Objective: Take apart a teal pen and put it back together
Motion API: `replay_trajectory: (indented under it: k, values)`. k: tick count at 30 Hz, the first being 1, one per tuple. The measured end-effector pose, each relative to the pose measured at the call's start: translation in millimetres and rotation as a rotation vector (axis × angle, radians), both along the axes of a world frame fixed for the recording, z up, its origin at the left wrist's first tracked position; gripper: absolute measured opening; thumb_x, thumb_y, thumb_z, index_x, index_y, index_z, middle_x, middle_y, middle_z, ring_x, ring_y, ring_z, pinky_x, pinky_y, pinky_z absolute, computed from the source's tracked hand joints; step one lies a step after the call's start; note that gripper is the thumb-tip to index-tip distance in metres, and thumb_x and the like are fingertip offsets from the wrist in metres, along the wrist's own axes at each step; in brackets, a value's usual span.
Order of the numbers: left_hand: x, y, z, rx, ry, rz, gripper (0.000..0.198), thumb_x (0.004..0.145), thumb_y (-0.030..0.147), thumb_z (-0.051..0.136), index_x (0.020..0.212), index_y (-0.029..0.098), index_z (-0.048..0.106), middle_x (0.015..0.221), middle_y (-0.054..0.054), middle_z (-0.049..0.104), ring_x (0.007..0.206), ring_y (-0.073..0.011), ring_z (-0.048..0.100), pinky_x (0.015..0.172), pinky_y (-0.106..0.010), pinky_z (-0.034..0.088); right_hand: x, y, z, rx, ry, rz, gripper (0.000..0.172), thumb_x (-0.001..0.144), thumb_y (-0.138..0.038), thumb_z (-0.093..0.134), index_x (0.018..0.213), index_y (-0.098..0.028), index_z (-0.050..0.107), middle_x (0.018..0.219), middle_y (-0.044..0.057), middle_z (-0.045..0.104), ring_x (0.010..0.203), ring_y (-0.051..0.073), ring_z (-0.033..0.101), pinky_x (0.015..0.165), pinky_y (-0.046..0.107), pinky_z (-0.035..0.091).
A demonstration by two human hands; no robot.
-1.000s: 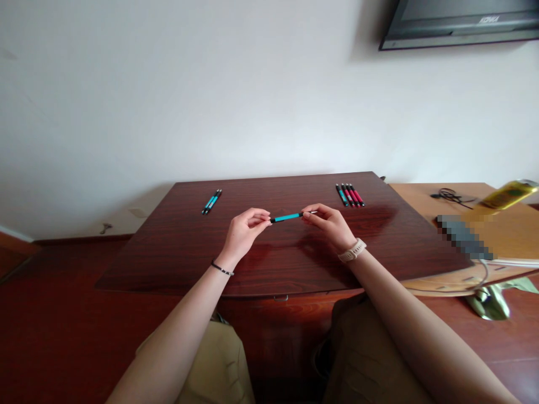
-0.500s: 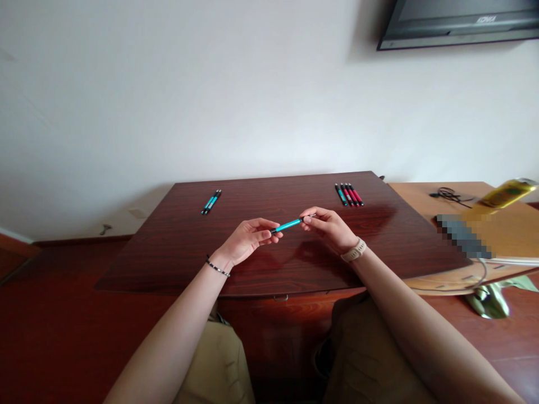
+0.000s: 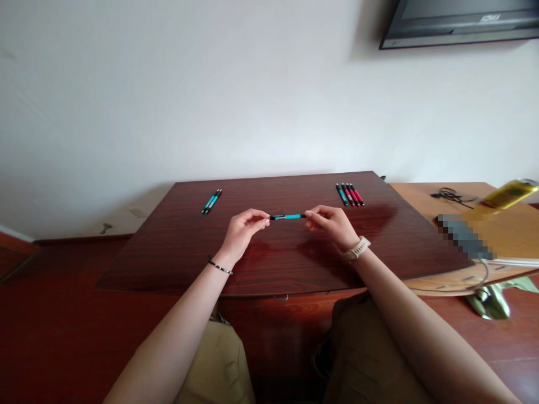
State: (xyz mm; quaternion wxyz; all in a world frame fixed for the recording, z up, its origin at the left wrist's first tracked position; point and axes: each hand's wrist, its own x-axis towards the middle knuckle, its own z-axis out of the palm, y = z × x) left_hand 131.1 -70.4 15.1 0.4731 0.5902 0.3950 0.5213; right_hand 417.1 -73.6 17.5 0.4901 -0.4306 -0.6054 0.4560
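A turquoise and black pen (image 3: 288,216) is held nearly level above the middle of the dark wooden table (image 3: 269,269). My left hand (image 3: 246,227) pinches its left end between thumb and fingers. At the pen's right end, my right hand (image 3: 330,223) has its thumb and fingers closed on the tip. Two turquoise pens (image 3: 211,202) lie side by side on the table's left part. On the right part lies a row of several pens (image 3: 350,194), turquoise at its left side and red at its right.
Right of the dark table stands a lighter wooden table (image 3: 514,230) with a black cable (image 3: 452,195), a yellow can (image 3: 509,194) and a blurred-out dark object (image 3: 465,237). A screen (image 3: 463,22) hangs on the wall at the upper right.
The held pen has turned from a slant to nearly level, and its left end has risen. My left hand has moved up and a little left, now gripping nearer the pen's end.
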Motion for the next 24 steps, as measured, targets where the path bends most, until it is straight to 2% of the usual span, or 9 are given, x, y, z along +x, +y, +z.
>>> replay_trajectory:
  k: [2, 4, 7, 9, 12, 16, 18, 21, 24]
  values:
    - [1.3, 0.8, -1.3, 0.015, 0.007, 0.028, 0.03, 0.08, 0.04, 0.089, 0.1, 0.018, 0.081, 0.099, -0.008, 0.081, 0.093, -0.022, 0.076, 0.089, -0.037, 0.061, -0.4, -0.7, 0.2, -0.024, -0.058, -0.009, 0.053, 0.091, -0.07, 0.074, 0.079, -0.019, 0.076, 0.067, 0.006, 0.073, 0.058, 0.016, 0.061, 0.058, 0.03, 0.049]
    - [2.3, 1.5, -1.8, 0.022, 0.016, 0.049, 0.031, 0.08, 0.041, 0.09, 0.099, 0.018, 0.082, 0.1, -0.009, 0.081, 0.093, -0.0224, 0.076, 0.09, -0.038, 0.061, -0.5, -0.3, -0.2, -0.039, -0.055, 0.006, 0.051, 0.09, -0.07, 0.074, 0.091, -0.019, 0.078, 0.066, 0.004, 0.072, 0.058, 0.016, 0.061, 0.057, 0.029, 0.049]
    - [2.5, 2.5, -2.2, 0.024, 0.023, 0.08, 0.032, 0.079, 0.041, 0.09, 0.099, 0.017, 0.083, 0.099, -0.009, 0.082, 0.093, -0.023, 0.077, 0.089, -0.038, 0.062, -0.4, 1.3, -1.6, -0.02, 0.021, 0.053, 0.052, 0.08, -0.062, 0.089, 0.111, -0.022, 0.075, 0.081, 0.003, 0.077, 0.07, 0.018, 0.068, 0.067, 0.03, 0.055]
    - [2.1, 2.9, -2.4, 0.022, 0.025, 0.089, 0.032, 0.079, 0.041, 0.09, 0.099, 0.017, 0.083, 0.099, -0.01, 0.082, 0.093, -0.0237, 0.077, 0.09, -0.04, 0.062, -0.4, 2.2, -2.3, -0.036, 0.032, 0.091, 0.049, 0.078, -0.062, 0.09, 0.101, -0.021, 0.075, 0.083, 0.004, 0.078, 0.071, 0.017, 0.069, 0.069, 0.03, 0.055]
    - [1.5, 3.2, -2.3, 0.022, 0.022, 0.084, 0.032, 0.079, 0.041, 0.09, 0.099, 0.017, 0.083, 0.099, -0.01, 0.082, 0.093, -0.0242, 0.078, 0.091, -0.041, 0.063, -0.7, 2.8, -2.5, -0.117, -0.003, 0.12, 0.056, 0.088, -0.074, 0.073, 0.083, -0.018, 0.074, 0.066, 0.005, 0.071, 0.057, 0.015, 0.061, 0.059, 0.029, 0.05]
    - [0.9, 3.9, -2.4, 0.03, 0.021, 0.089, 0.032, 0.079, 0.042, 0.09, 0.099, 0.017, 0.083, 0.099, -0.01, 0.082, 0.093, -0.0245, 0.078, 0.092, -0.041, 0.063, 0.2, 2.5, -1.4, -0.075, 0.036, 0.109, 0.05, 0.082, -0.066, 0.085, 0.101, -0.021, 0.076, 0.077, 0.003, 0.076, 0.065, 0.016, 0.065, 0.064, 0.029, 0.052]
    - [0.8, 4.5, -2.7, 0.032, 0.026, 0.093, 0.033, 0.079, 0.043, 0.09, 0.099, 0.017, 0.083, 0.099, -0.01, 0.082, 0.093, -0.0249, 0.078, 0.092, -0.042, 0.063, 1.2, 2.3, -0.8, -0.071, 0.029, 0.113, 0.048, 0.079, -0.064, 0.088, 0.097, -0.021, 0.075, 0.078, 0.003, 0.076, 0.066, 0.016, 0.065, 0.065, 0.029, 0.052]
    - [1.1, 5.1, -3.1, 0.032, 0.029, 0.091, 0.034, 0.078, 0.044, 0.091, 0.098, 0.017, 0.083, 0.099, -0.011, 0.083, 0.092, -0.0255, 0.079, 0.092, -0.043, 0.064, 2.3, 2.4, -0.8, -0.133, -0.035, 0.123, 0.057, 0.089, -0.075, 0.071, 0.079, -0.019, 0.073, 0.061, 0.003, 0.068, 0.054, 0.014, 0.059, 0.057, 0.028, 0.048]
    - [1.5, 4.9, -2.9, 0.03, 0.026, 0.09, 0.033, 0.079, 0.043, 0.091, 0.098, 0.017, 0.084, 0.1, -0.011, 0.083, 0.093, -0.0254, 0.079, 0.093, -0.043, 0.064, 2.2, 2.9, -1.3, -0.09, 0.0, 0.11, 0.052, 0.082, -0.071, 0.082, 0.09, -0.02, 0.075, 0.073, 0.003, 0.074, 0.063, 0.015, 0.063, 0.062, 0.029, 0.052]
